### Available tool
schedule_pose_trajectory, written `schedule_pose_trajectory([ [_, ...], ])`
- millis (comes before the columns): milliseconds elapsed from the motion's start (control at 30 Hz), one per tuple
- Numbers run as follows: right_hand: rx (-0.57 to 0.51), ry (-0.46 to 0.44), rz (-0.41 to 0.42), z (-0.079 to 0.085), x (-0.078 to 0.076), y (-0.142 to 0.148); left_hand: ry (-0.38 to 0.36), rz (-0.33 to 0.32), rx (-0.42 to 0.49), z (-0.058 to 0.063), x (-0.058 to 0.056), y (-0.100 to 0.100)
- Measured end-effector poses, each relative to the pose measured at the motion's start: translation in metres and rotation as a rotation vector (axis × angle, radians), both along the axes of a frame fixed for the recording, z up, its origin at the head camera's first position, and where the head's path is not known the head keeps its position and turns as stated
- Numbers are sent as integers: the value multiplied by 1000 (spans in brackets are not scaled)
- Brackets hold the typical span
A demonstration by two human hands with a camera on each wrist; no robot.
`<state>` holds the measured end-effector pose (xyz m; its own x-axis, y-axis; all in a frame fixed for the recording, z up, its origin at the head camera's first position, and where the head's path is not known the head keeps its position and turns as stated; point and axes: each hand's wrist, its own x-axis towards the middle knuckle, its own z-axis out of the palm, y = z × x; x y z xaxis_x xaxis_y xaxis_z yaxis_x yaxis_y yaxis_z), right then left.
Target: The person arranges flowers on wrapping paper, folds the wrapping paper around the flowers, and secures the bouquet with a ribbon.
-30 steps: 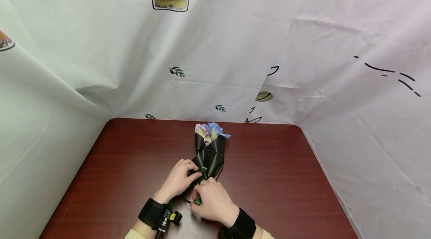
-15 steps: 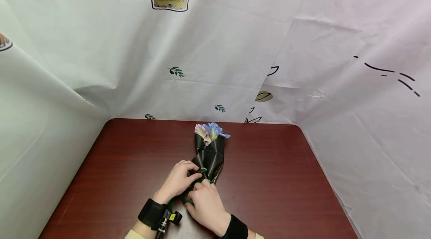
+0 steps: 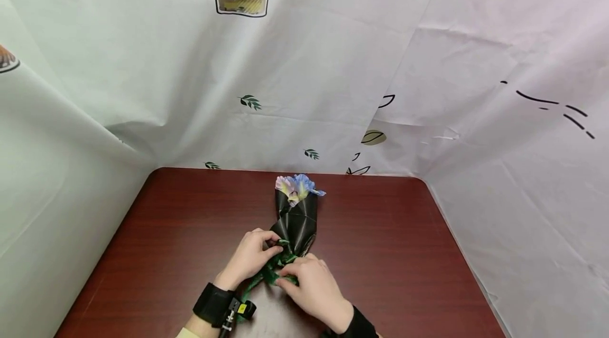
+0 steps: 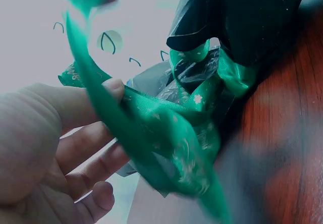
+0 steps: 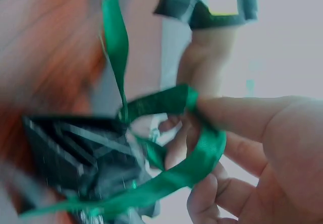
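Note:
A bouquet in black wrapping [image 3: 297, 221] lies on the table, its pink and blue flowers [image 3: 297, 189] toward the far edge. Green ribbon [image 3: 264, 274], printed with small pale blossoms, circles the narrow lower end of the wrapping. At the bouquet's left side, my left hand [image 3: 249, 256] pinches a fold of this ribbon [image 4: 151, 118] between thumb and forefinger; the other fingers are loosely bent. My right hand [image 3: 316, 285], below and to the right, holds a looped length of ribbon [image 5: 202, 156] with thumb and fingers. Motion blurs some of the ribbon in both wrist views.
The reddish-brown wooden table [image 3: 200, 211] is enclosed by white printed cloth [image 3: 304, 63] at the back and both sides. A pale greyish patch [image 3: 280, 314] shows between my forearms. A black band [image 3: 214, 303] with a small camera is strapped to my left wrist.
My right hand first shifts left over the ribbon, then swings back right, drawing out a ribbon loop. More green ribbon shows between the hands. My left hand stays almost in place.

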<state>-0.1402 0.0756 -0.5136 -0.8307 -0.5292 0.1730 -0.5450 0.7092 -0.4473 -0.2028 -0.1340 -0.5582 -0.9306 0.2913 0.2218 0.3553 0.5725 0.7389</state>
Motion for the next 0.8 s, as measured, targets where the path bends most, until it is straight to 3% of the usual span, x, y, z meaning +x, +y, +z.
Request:
schedule_pose_trajectory([
  [233,-121,-85,-37,6,-7,33,-2,-1,16,1,1,-2],
  [500,-13,-251,-63,11,-17,66,-26,-55,71,-1,-2,0],
  [667,92,-241,-153,6,-18,73,-4,-69,105,-3,-3,1],
  [800,74,-237,-164,-7,-21,63,7,-80,121,-4,-3,3],
])
